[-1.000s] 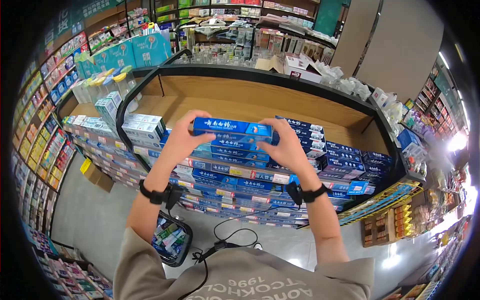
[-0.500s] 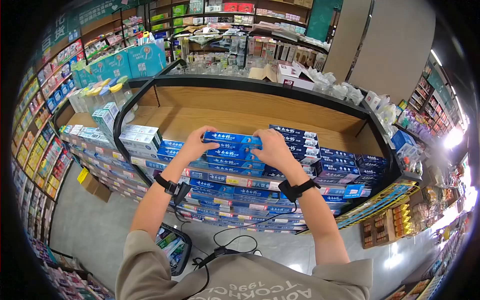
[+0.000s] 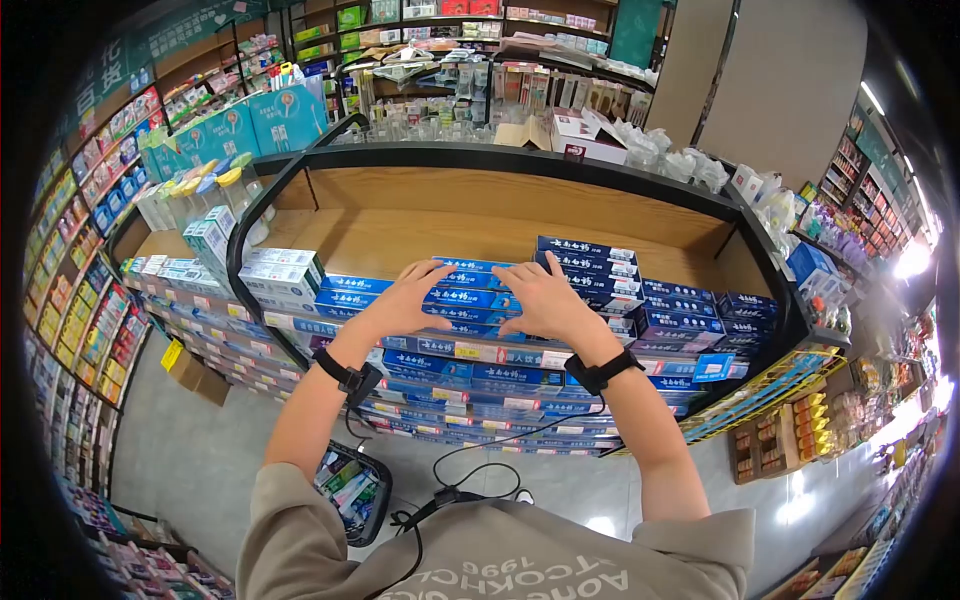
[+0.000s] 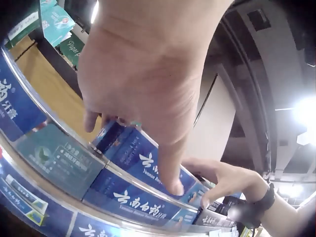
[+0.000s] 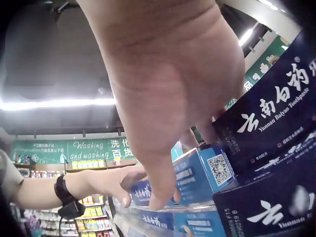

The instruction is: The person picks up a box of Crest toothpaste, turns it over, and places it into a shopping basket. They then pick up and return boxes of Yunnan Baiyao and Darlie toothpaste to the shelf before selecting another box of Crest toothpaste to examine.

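Observation:
Blue toothpaste boxes point(image 3: 470, 281) are stacked several high on the shelf, with white lettering on their fronts. At the left end of this stack is my left hand point(image 3: 400, 303), fingers spread toward the top and thumb extended down the front. In the left wrist view that thumb overlaps the front of a blue toothpaste box point(image 4: 143, 197). My right hand point(image 3: 545, 300) is at the stack's right end, its thumb also along the front. A QR code shows on the end of a lighter blue box point(image 5: 217, 170) beside its fingers in the right wrist view.
Dark blue toothpaste boxes point(image 3: 590, 262) stand stacked just right of my right hand. White boxes point(image 3: 282, 275) lie left of the black shelf frame point(image 3: 238, 240). A filled basket point(image 3: 375, 510) sits on the floor, and a cable point(image 3: 500, 465) hangs between my wrists.
The toothpaste box held between both hands came down onto the stack. Both hands then moved slightly lower, and their fingers spread off it along the stack's ends.

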The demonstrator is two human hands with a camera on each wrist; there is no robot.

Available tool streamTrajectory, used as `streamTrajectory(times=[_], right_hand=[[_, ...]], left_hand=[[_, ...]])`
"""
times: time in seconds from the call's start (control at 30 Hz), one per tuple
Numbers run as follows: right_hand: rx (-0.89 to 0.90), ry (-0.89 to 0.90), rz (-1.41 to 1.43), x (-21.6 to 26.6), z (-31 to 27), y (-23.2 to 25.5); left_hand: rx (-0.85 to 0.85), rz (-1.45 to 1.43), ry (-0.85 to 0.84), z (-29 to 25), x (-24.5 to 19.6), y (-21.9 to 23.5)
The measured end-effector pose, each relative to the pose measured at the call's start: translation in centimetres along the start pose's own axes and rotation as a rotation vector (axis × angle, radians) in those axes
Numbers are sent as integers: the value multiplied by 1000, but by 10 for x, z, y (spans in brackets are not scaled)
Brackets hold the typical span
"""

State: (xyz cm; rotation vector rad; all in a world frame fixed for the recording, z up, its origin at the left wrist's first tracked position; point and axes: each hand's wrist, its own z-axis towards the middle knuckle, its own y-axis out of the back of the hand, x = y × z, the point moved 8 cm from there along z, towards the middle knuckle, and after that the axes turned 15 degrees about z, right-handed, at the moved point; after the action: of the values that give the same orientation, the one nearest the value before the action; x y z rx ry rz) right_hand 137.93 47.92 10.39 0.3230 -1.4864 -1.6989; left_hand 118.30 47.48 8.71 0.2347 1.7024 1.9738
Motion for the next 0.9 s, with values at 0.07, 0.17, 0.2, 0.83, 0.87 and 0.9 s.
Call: streamTrajectory(times=[0.07,0.17,0.2,0.83,0.87,0.9], right_hand=[[7,-11,-2,-5,2,-6],[20,-12,-18,-4,3,-6],[25,-9,-24,-2,3,-5],[-64,30,-104,3,2,-9],[-68,33,-105,2,2,-10],[-70,37,-107,1,2,-10]], left_hand=[[-26,5,5,2,-2,-4],[-36,35,23,4,-3,-8],[-36,54,18,3,-6,-8],[-31,74,54,6,-6,-9],[-32,71,54,7,-6,-9],[-34,66,55,7,-5,-9]])
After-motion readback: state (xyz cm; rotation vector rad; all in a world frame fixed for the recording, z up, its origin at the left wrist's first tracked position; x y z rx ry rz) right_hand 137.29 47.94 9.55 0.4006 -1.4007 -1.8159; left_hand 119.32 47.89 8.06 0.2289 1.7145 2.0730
